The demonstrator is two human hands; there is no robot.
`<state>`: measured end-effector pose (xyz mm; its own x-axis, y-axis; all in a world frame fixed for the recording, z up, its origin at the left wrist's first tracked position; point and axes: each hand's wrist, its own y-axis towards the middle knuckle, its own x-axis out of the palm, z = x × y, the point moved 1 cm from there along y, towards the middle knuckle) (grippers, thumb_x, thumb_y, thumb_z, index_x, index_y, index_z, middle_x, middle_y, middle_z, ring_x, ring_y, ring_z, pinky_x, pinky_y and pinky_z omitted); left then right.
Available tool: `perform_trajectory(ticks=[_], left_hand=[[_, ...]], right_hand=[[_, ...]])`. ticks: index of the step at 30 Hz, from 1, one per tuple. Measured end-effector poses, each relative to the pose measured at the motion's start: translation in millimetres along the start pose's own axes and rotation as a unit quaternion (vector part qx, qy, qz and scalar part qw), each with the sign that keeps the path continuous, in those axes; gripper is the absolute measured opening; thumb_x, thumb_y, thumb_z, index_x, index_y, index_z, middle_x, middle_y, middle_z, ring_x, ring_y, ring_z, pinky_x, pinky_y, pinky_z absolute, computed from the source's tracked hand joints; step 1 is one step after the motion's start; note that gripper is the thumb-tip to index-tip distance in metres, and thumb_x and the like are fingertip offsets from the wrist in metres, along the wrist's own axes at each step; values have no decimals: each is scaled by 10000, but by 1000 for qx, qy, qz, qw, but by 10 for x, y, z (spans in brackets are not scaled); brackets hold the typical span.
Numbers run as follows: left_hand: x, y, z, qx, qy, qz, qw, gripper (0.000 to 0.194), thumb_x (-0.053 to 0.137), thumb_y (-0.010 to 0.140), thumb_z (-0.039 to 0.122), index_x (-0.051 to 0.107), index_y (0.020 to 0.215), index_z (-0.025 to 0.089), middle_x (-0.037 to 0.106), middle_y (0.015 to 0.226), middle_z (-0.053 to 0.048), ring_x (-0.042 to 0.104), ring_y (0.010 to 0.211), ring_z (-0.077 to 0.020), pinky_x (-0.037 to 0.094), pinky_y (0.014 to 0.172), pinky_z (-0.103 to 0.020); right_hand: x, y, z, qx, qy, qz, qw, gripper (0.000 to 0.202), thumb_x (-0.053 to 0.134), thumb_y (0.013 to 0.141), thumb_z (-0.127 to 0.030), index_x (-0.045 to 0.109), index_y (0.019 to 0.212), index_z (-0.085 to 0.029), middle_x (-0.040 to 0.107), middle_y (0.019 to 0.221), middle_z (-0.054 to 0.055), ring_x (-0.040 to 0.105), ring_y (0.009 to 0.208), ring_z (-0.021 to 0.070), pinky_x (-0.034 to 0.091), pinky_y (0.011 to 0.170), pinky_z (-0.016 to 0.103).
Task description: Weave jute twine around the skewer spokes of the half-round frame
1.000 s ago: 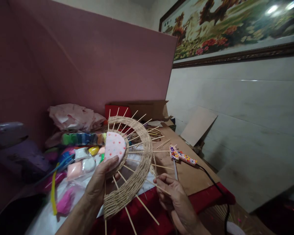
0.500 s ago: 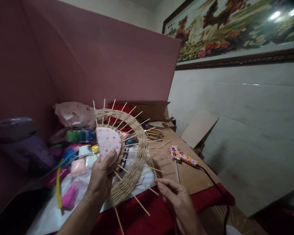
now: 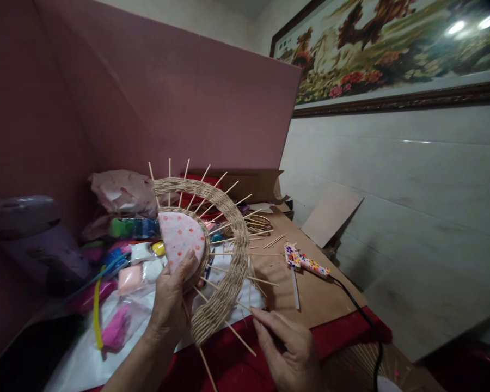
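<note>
My left hand [image 3: 173, 299] grips a half-round woven piece by its flat centre, a pink dotted half-disc [image 3: 182, 239], with the thumb on top and the other fingers behind. Thin wooden sticks fan out from this centre through a wide curved band of woven twine [image 3: 237, 256], their ends jutting past it. At the band's lower right, my right hand [image 3: 286, 345] pinches thumb and forefinger together beside the tip of one stick. A thin strand of twine [image 3: 250, 288] hangs from the band's outer edge to these fingertips. Its far end is hidden.
A flower-patterned glue gun [image 3: 308, 261] with a black cord lies on the brown board [image 3: 318, 299] to the right. Loose sticks [image 3: 275, 240] lie near it. Bagged coloured clay [image 3: 130, 277] crowds the left. Red cloth [image 3: 351, 329] covers the table's front edge.
My right hand has moved slightly left and down, closer to the band's lower sticks. The woven piece has turned and shifted a little in my left hand, which keeps its grip.
</note>
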<state>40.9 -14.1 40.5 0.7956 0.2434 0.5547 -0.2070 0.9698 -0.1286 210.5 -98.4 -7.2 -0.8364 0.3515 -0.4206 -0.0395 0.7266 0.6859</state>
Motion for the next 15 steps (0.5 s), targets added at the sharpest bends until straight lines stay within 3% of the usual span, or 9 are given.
perform_trajectory(ticks=[15], left_hand=[[-16, 33, -37, -26, -22, -5, 999, 287, 725, 624, 233, 636, 878, 133, 654, 746, -5, 573, 514, -83, 454, 397, -159]], right_hand=[[16, -42, 35, -34, -29, 12, 999, 273, 498, 816, -72, 638, 1043, -127, 632, 651, 54, 592, 557, 128, 456, 523, 204]])
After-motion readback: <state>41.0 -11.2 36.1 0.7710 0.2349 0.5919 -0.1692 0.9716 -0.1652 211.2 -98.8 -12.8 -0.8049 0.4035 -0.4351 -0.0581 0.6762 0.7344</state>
